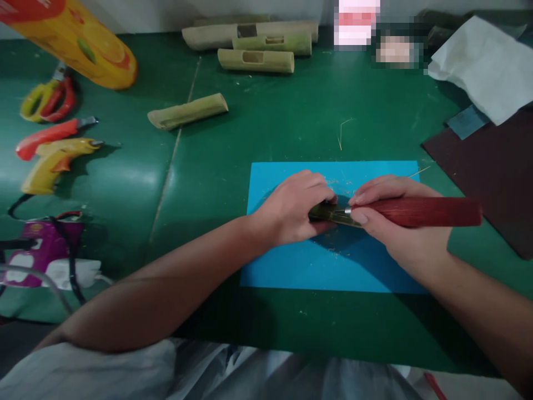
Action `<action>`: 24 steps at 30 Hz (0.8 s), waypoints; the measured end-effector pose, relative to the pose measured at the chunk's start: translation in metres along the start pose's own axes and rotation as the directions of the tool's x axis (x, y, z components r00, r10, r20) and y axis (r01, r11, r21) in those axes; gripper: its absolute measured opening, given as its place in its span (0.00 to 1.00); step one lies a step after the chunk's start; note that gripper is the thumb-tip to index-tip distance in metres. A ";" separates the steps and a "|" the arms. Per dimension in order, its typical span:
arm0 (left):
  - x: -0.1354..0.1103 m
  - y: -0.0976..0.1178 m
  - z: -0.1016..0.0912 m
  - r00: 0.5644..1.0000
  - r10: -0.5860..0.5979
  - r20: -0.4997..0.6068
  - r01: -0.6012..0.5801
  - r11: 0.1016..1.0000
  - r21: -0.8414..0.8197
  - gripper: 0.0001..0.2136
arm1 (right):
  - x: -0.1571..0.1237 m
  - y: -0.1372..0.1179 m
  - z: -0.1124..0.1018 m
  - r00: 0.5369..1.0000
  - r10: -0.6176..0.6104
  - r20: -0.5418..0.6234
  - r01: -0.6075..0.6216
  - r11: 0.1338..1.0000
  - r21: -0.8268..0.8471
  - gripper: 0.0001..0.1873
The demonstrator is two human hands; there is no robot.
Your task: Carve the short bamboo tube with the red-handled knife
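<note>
My left hand [295, 208] is closed around a short piece of bamboo [322, 212], most of it covered by the fingers. In my right hand [400, 222] lies a carving tool with a red wooden handle [433, 212]. Its thin metal shaft points left and meets the bamboo, and the tip's exact shape is too small to tell. Both hands are over a blue sheet [283, 272], where small shavings [339, 253] lie scattered.
Cut bamboo tubes [256, 61] lie at the back, and another tube [189, 111] rests nearer. At left are scissors [50, 100], a red-handled cutter [50, 138], a yellow glue gun [62, 161], a power strip [79, 273] and a yellow bottle [91, 50]. White tissue [483, 66] and a dark board [491, 166] are right.
</note>
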State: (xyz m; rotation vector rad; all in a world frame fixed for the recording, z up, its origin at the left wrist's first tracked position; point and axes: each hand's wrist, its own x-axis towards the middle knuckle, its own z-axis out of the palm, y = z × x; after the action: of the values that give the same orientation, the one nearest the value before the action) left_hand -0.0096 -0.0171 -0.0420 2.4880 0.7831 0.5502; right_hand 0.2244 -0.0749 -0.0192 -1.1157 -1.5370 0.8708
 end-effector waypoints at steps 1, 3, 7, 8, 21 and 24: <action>0.000 0.000 0.000 1.000 0.002 -0.003 -0.002 1.000 -0.004 0.09 | 0.000 0.000 -0.001 0.999 -0.020 0.032 0.021 1.000 -0.016 0.11; 0.000 0.000 0.000 1.000 -0.005 0.004 0.005 1.000 -0.008 0.09 | 0.002 -0.001 -0.006 0.988 -0.087 0.128 0.095 0.994 -0.058 0.13; -0.001 0.002 -0.002 0.998 -0.050 0.033 0.050 0.999 -0.004 0.10 | 0.008 0.000 -0.013 0.946 -0.206 0.251 0.237 0.966 -0.100 0.15; -0.001 0.003 -0.002 0.998 -0.056 0.035 0.056 0.998 -0.002 0.09 | 0.009 0.000 -0.013 0.941 -0.219 0.260 0.252 0.962 -0.103 0.14; 0.000 -0.002 0.001 1.000 -0.006 0.009 0.005 0.999 0.054 0.10 | -0.004 0.009 0.003 0.981 -0.196 0.018 0.195 0.959 -0.207 0.13; 0.003 -0.003 -0.002 0.999 0.006 0.038 -0.009 0.997 0.081 0.10 | -0.003 0.007 0.005 0.982 -0.188 -0.010 0.185 0.972 -0.145 0.11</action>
State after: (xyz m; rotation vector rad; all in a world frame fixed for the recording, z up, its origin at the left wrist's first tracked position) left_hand -0.0099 -0.0128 -0.0415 2.5692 0.7968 0.4814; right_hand 0.2211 -0.0749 -0.0280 -1.0588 -1.6762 0.6252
